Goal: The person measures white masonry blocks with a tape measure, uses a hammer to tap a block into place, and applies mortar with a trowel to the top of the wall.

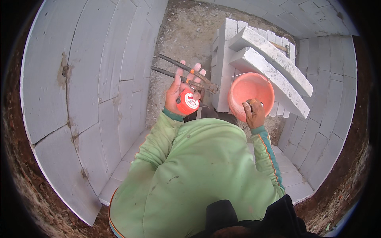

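Observation:
My left hand (174,91), palm up with the fingers partly spread, holds a pair of pincers (206,84) and a red tape measure (187,102). The pincers' dark handles point to the far left, and their jaws lie toward the bucket. The tape measure, round with a white label, rests against the palm near the wrist. An orange-red bucket (248,84) with a thin wire handle stands to the right. Over its near side is my right hand (254,114), its fingers closed around something small that I cannot make out. Pale residue coats the bucket's inside.
Behind the bucket, two long white blocks (274,59) lie slantwise on a stack of white blocks (225,51). A hammer (282,47) rests on the stack. Block walls (91,79) rise on the left, right and far sides. Rough, debris-strewn ground (186,27) shows ahead.

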Demonstrator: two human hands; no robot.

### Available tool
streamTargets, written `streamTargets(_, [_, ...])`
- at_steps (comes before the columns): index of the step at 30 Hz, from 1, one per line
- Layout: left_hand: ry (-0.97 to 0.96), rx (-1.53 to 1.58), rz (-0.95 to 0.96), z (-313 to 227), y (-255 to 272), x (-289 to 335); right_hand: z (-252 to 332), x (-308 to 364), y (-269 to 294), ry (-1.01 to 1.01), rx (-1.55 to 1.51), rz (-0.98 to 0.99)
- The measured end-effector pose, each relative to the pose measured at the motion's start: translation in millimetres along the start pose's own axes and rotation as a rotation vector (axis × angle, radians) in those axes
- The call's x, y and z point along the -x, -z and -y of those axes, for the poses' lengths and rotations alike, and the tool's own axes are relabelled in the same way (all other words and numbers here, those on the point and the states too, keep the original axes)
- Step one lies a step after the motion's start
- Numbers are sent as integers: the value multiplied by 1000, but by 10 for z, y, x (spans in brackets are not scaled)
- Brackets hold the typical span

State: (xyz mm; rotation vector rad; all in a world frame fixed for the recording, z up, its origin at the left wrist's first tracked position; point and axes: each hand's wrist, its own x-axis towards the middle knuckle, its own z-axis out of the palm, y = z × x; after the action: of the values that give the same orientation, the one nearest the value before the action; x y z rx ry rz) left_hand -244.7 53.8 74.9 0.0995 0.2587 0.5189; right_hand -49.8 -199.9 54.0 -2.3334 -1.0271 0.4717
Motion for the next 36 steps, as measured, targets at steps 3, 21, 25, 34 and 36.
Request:
streamTargets(3, [60,-12,28,136,-134,-62,790,-315,182,244,-104,-104])
streamTargets(21, [-63,-714,-198,31,-405,-301,638,-303,136,-285,-1035,436])
streamTargets(25, [-43,-525,-118,82,-378,-303,573,-250,88,-436,-1338,481])
streamTargets(34, [-76,-623,-149,201,-432,-365,428,-162,-88,-548,-1851,739])
streamTargets(36, [-81,-698,-139,202,-470,-350,418,-155,-101,-546,-1857,733])
